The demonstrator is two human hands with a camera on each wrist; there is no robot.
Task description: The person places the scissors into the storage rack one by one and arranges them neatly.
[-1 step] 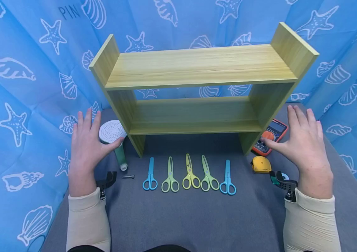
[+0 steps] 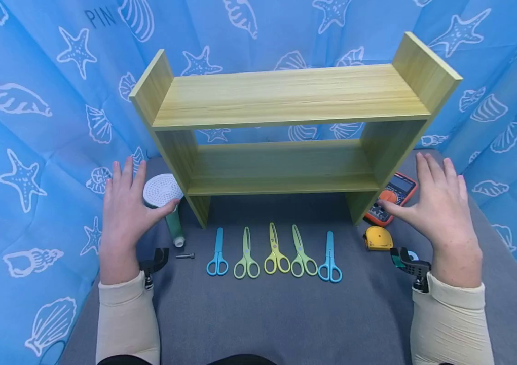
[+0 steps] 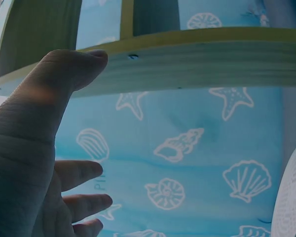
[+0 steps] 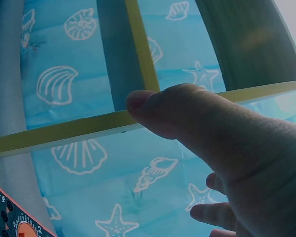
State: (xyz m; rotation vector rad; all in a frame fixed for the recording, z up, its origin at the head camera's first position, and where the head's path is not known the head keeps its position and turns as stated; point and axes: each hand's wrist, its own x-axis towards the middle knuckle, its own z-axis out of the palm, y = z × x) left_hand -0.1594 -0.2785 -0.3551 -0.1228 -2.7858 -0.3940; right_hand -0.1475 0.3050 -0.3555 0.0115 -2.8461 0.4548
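My left hand (image 2: 127,208), fingers straight and thumb spread, is held left of a two-tier wooden shelf (image 2: 286,96), holding nothing. Its thumb overlaps the edge of a shower head (image 2: 162,190) with a white face and green handle. On the other side my right hand (image 2: 443,208) is spread the same way. Its thumb reaches in front of an orange-and-black multimeter (image 2: 397,192). Both wrist views show a thumb crossing the shelf's side panel (image 3: 212,59) in the picture, with the other fingers apart from it.
In front of the shelf lies a row of scissors: blue (image 2: 218,253), green (image 2: 247,253), yellow (image 2: 275,251), green (image 2: 303,253) and blue (image 2: 329,258). A bolt (image 2: 185,256) lies below the shower head. A yellow tape measure (image 2: 378,238) sits below the multimeter. Behind hangs a blue curtain (image 2: 58,152).
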